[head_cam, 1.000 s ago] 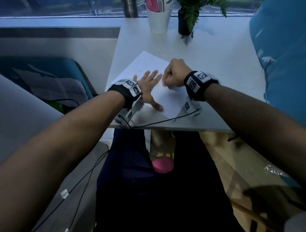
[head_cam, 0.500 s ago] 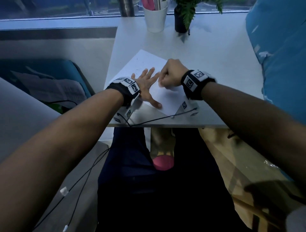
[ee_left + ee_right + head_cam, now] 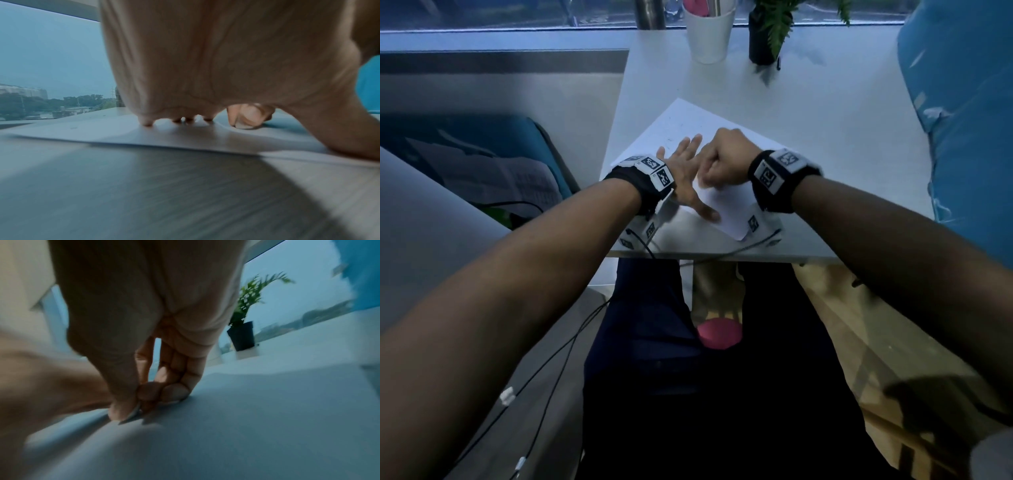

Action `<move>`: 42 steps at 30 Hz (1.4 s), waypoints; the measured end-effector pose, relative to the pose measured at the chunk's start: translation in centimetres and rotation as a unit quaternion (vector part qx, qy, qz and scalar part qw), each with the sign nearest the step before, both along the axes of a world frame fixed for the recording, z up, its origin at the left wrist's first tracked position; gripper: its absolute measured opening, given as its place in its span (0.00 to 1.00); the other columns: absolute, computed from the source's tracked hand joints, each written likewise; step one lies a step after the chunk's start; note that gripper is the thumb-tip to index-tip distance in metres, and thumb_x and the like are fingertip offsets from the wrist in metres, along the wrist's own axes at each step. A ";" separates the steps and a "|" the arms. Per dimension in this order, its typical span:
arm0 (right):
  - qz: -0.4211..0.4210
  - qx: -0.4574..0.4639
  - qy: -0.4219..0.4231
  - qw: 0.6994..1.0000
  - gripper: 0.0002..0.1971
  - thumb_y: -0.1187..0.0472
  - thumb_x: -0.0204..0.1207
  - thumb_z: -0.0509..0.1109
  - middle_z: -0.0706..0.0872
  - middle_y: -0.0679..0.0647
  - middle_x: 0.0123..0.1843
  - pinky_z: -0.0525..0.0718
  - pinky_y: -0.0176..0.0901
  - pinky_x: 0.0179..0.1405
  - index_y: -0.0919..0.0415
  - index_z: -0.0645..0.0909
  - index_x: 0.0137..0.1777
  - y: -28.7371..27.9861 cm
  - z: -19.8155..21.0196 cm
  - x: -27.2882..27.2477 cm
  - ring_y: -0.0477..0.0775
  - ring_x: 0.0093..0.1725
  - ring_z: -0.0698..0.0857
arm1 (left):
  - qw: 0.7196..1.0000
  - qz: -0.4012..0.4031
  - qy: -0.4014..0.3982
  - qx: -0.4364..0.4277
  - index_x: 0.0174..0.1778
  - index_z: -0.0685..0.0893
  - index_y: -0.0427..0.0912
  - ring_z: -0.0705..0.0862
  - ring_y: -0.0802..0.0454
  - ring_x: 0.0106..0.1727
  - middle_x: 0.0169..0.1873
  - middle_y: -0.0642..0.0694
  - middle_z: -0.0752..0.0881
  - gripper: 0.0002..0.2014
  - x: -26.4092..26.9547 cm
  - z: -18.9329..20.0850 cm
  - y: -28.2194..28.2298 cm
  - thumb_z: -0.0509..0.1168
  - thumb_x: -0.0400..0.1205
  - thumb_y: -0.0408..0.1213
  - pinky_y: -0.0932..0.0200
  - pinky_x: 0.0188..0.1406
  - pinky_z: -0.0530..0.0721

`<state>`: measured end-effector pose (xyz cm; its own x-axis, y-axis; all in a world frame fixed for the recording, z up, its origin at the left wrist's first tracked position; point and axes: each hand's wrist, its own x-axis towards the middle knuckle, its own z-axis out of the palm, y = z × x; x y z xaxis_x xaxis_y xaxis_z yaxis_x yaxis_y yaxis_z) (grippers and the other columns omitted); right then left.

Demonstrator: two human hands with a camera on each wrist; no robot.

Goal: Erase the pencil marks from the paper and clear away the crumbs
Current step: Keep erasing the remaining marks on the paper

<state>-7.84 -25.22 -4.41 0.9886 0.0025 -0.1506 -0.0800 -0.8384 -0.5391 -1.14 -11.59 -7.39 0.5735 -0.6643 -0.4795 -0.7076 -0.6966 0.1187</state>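
A white sheet of paper [image 3: 688, 120] lies slanted on the white table [image 3: 825, 120], faint marks near its far corner. My left hand [image 3: 685, 171] presses flat on it, fingers spread and straight; the left wrist view shows the left fingertips [image 3: 147, 123] on the paper [image 3: 164, 138]. My right hand [image 3: 726, 161] is curled right beside the left fingers. In the right wrist view its thumb and fingers [image 3: 144, 402] pinch a small pale eraser [image 3: 135, 410], mostly hidden, down against the paper [image 3: 246, 418].
At the table's far edge stand a white cup [image 3: 709, 31], a dark-potted plant [image 3: 763, 44] and a metal cylinder [image 3: 649, 13]. A blue cushion [image 3: 962, 102] borders the right side. Black cables [image 3: 722, 255] run along the near table edge.
My right hand has shifted slightly left, closing the gap to the left fingers. The left hand stays pressed flat on the paper.
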 end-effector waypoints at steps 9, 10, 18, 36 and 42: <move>-0.029 -0.006 -0.001 1.000 0.04 0.63 0.61 0.74 0.90 0.54 0.30 0.90 0.42 0.40 0.62 0.90 0.33 -0.8 -0.1 -0.2 0.50 0.35 0.90 | 1.000 0.004 0.005 0.006 0.83 0.29 0.58 0.30 0.48 0.84 0.83 0.50 0.28 0.81 0.0 0.0 0.0 0.64 0.40 0.88 0.31 0.79 0.35; -0.035 -0.013 -0.003 0.999 0.04 0.64 0.62 0.74 0.91 0.55 0.30 0.90 0.45 0.42 0.62 0.90 0.33 -1.1 0.2 -0.1 0.51 0.36 0.90 | 1.000 0.003 0.005 0.008 0.83 0.29 0.58 0.30 0.48 0.84 0.83 0.50 0.28 0.81 -0.1 0.0 0.0 0.64 0.40 0.88 0.31 0.79 0.35; -0.019 -0.035 0.016 0.999 0.03 0.65 0.67 0.76 0.89 0.50 0.32 0.77 0.29 0.32 0.63 0.90 0.38 -3.7 0.6 -1.8 0.46 0.35 0.84 | 0.998 -0.029 -0.038 0.030 0.86 0.36 0.52 0.34 0.43 0.85 0.86 0.45 0.36 0.77 1.1 1.8 0.8 0.73 0.49 0.79 0.24 0.76 0.36; 0.002 0.003 -0.016 1.000 0.08 0.65 0.66 0.74 0.89 0.48 0.35 0.83 0.34 0.45 0.59 0.92 0.43 0.8 0.2 1.3 0.45 0.40 0.87 | 1.000 -0.022 -0.005 0.017 0.86 0.35 0.49 0.37 0.45 0.86 0.86 0.50 0.35 0.69 1.8 0.6 4.6 0.72 0.62 0.74 0.27 0.80 0.41; -0.005 -0.007 -0.013 1.000 0.05 0.63 0.65 0.72 0.88 0.53 0.31 0.89 0.44 0.46 0.61 0.90 0.37 1.8 0.5 2.7 0.52 0.42 0.89 | 0.999 -0.030 0.007 0.010 0.85 0.33 0.56 0.36 0.45 0.86 0.85 0.51 0.33 0.70 1.8 0.4 4.9 0.71 0.59 0.76 0.24 0.79 0.42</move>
